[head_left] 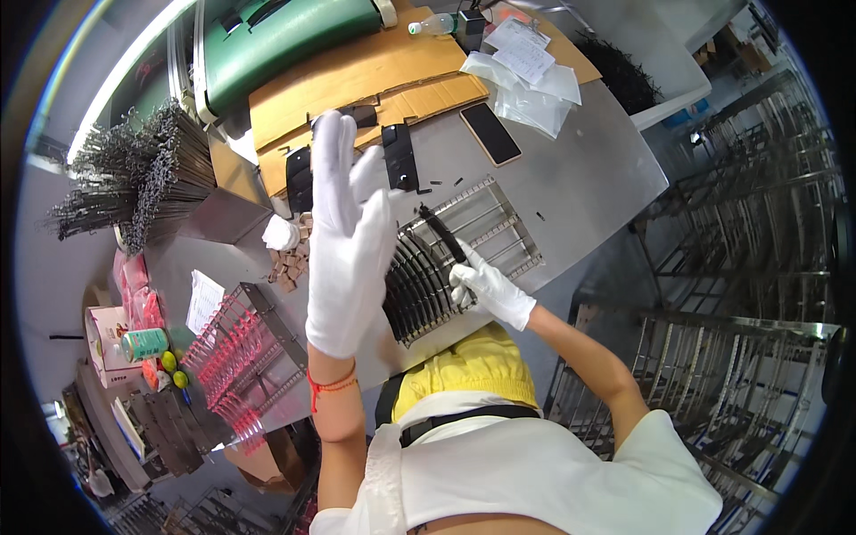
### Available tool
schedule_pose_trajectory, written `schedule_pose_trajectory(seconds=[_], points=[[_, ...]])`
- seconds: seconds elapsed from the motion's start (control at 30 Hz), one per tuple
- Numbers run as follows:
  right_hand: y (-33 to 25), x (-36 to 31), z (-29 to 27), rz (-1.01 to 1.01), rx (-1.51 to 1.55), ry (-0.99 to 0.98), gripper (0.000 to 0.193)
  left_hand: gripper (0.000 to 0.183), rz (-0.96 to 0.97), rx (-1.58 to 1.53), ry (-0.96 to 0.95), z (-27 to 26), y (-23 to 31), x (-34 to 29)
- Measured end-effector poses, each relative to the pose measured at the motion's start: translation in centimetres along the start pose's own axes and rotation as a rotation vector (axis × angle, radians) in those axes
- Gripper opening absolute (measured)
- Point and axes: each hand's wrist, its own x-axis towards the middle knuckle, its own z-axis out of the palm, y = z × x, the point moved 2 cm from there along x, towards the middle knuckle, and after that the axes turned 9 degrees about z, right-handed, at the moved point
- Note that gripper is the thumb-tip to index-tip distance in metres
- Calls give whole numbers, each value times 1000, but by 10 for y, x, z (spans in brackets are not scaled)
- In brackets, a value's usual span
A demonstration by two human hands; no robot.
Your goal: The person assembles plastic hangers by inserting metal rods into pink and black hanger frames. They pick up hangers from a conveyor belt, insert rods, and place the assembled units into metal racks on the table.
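My left hand (343,267), in a white glove, is raised over the near left part of the metal table. Its fingers are stretched out, with nothing visible in them. In my right hand (495,292), also gloved, the thumb and fingers are closed on the near end of a curved black strip (440,230). That strip lies slantwise over a metal wire rack (508,223). Several similar black strips (419,290) stand side by side in the rack's left part, between my hands. My left hand hides some of their left edge.
Beyond the rack lie black parts (399,157), cardboard (357,76), a phone (490,134), plastic bags with papers (522,58) and a bottle (432,25). At left are bundled wire hooks (152,169) and a rack with pink parts (236,357). Metal racks (695,383) stand right.
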Motion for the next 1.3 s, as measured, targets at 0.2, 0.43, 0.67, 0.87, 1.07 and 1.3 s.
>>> schedule_pose_trajectory(seconds=[0.2, 0.43, 0.67, 0.87, 1.07, 1.3], points=[[-2, 15, -23, 85, -299, 38, 61, 29, 225, 918, -304, -70, -126, -21], [6, 13, -22, -274, -1189, 53, 18, 28, 186, 962, -598, -47, -177, -39], [11, 17, -19, -206, -1092, 131, 41, 37, 47, 860, -610, -52, -199, -36], [-9, 7, -8, 125, -880, 168, 68, 32, 102, 842, -361, -79, -192, -37], [-5, 10, -5, 175, -888, 236, 62, 23, 126, 939, -544, -60, -182, -36], [-21, 17, -11, -126, -1055, 536, 69, 25, -29, 694, -432, -60, -193, -30]])
